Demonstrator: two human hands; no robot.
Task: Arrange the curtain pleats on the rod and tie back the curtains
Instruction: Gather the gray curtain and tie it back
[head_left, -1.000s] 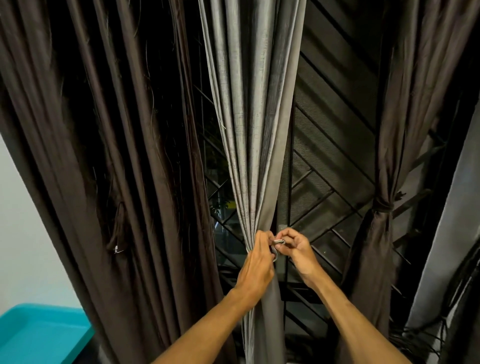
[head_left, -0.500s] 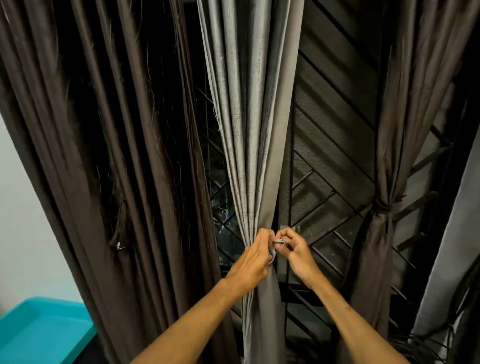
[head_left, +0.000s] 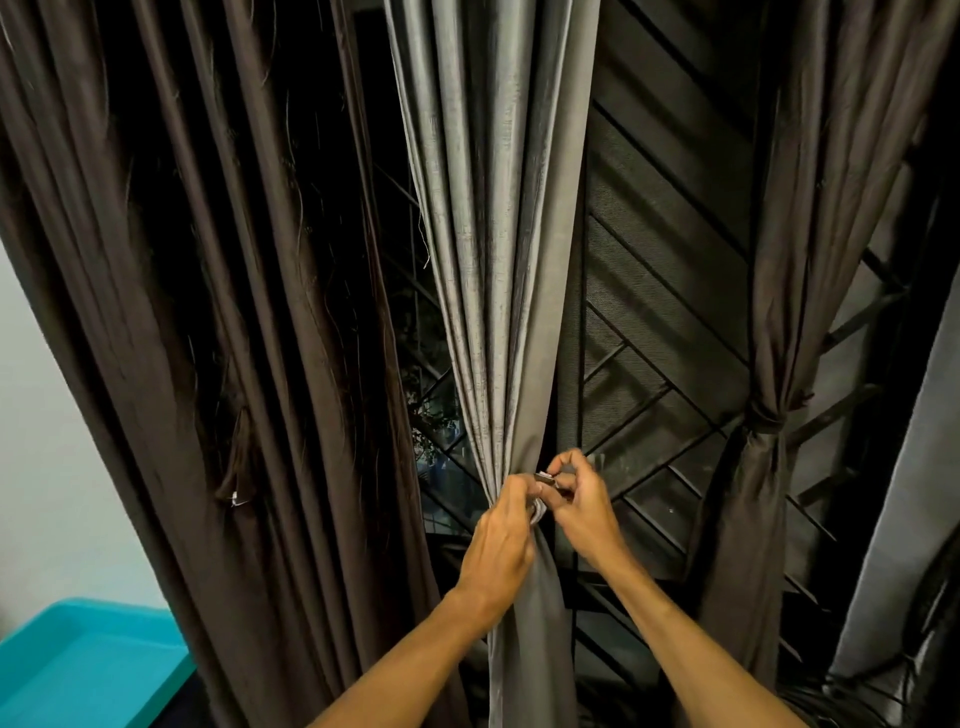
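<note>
A grey curtain hangs in the middle, its pleats gathered into a narrow bunch at waist height. My left hand grips the gathered bunch from the left. My right hand pinches the end of a thin grey tie-back wrapped round the bunch, just right of my left hand. A dark brown curtain on the right is bound with a knotted tie. Another dark brown curtain hangs loose on the left. The rod is out of view.
Behind the curtains is a dark window with a diagonal metal grille. A turquoise tray sits at the lower left beside a white wall. Dark cables lie at the lower right.
Both hands stay at the gathered grey curtain. My right hand's fingers have lifted and spread a little while working the tie-back end; my left hand has shifted slightly lower on the bunch.
</note>
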